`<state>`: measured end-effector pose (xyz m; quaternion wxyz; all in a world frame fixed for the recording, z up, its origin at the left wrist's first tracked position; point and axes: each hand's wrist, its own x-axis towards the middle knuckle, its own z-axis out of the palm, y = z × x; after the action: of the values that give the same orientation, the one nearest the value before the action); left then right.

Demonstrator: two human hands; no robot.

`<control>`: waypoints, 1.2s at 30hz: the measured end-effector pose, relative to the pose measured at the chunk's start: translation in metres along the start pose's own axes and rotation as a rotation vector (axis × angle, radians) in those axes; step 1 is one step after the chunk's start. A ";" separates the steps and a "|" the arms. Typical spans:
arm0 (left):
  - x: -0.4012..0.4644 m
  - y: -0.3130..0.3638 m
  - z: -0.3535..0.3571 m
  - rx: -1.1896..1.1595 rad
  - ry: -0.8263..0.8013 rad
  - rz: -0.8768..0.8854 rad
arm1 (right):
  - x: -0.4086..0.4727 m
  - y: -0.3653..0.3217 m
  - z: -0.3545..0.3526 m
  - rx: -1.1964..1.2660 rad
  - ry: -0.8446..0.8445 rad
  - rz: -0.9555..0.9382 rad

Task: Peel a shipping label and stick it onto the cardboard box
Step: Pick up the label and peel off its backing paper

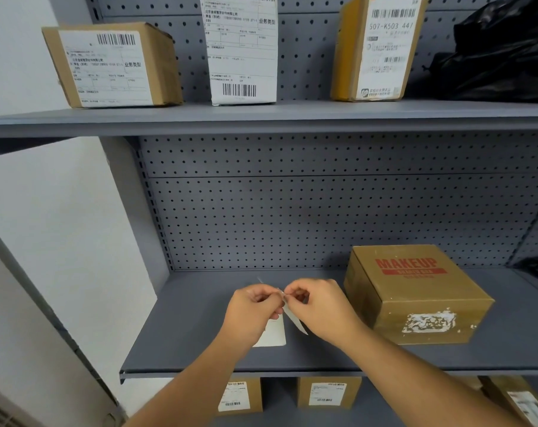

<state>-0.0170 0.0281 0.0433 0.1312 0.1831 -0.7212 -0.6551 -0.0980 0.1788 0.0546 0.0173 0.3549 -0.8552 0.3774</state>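
Note:
A brown cardboard box (415, 291) printed with red "MAKEUP" stands on the middle shelf at the right, with torn white label residue on its front face. Left of it, my left hand (253, 309) and my right hand (320, 306) meet above the shelf, both pinching a white shipping label (293, 317) at its top corner. One layer hangs down under my left hand as a pale sheet (275, 334); another thin strip angles down to the right. Fingers hide the pinched corner.
The grey metal shelf (199, 349) has a pegboard back. Labelled boxes (110, 64) stand on the upper shelf (261, 118), with a black bag (505, 53) at the right. More labelled boxes (327, 396) sit on the shelf below. A white wall lies left.

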 end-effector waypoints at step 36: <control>0.022 -0.019 -0.017 0.249 0.114 -0.103 | 0.036 0.023 -0.116 0.021 0.280 0.276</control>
<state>-0.0276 0.0020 0.0255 0.1144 0.2719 -0.7779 -0.5548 -0.1669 0.2438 0.1337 0.0805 0.1786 -0.8810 0.4307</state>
